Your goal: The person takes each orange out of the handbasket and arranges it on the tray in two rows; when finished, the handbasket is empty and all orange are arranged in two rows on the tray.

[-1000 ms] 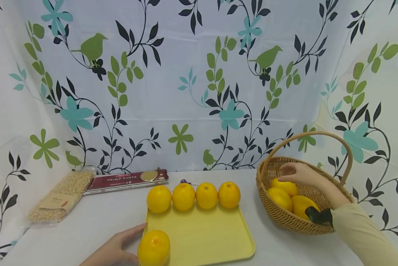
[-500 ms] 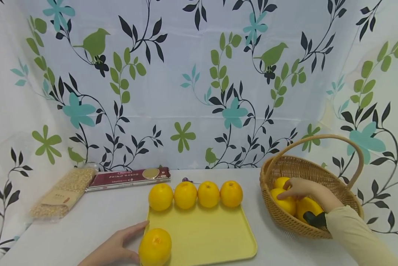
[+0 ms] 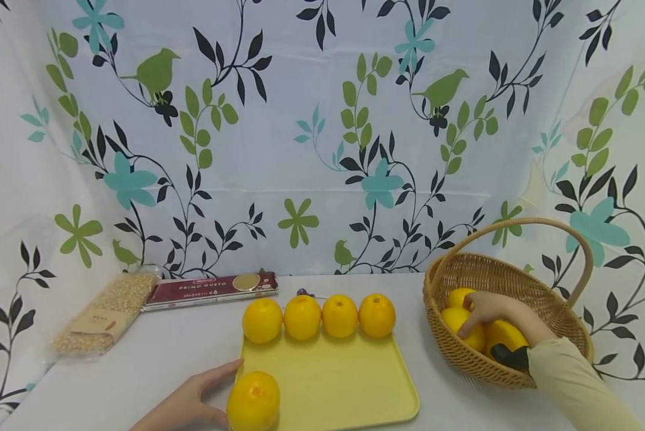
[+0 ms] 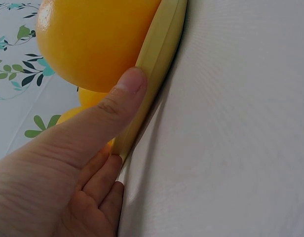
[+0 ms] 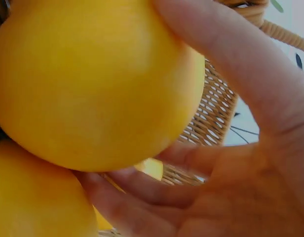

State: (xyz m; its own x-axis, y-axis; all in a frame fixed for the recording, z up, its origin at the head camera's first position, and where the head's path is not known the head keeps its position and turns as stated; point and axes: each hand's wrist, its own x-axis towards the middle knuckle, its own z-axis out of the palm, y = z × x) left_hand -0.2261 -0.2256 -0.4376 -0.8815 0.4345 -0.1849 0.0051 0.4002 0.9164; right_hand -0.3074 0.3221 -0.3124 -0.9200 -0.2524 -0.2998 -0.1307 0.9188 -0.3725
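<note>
My right hand (image 3: 497, 314) reaches into the wicker basket (image 3: 516, 376), its thumb and fingers round an orange (image 5: 93, 89). Other yellow-orange fruits (image 3: 506, 335) lie beside that orange, partly hidden by the hand. At the near left of the yellow tray (image 3: 333, 383) my left hand (image 3: 198, 398) rests along the rim. In the left wrist view its thumb (image 4: 127, 91) touches the tray's edge with the fingers nearly straight. Just beside it, an orange (image 3: 254, 401) sits in the tray's near left corner. Several oranges (image 3: 302, 317) form a row along the tray's far edge.
A bag of grains or beans (image 3: 103, 314) lies at the left of the white table. Next to it is a dark red spaghetti pack (image 3: 209, 291). Behind the row of oranges shows a small purple item (image 3: 303, 293). The basket's handle (image 3: 583, 251) arches up; a patterned curtain hangs behind.
Inside the basket my right hand has come down from above the fruits and closed round an orange. The left hand stays at the tray. The head view has shifted slightly.
</note>
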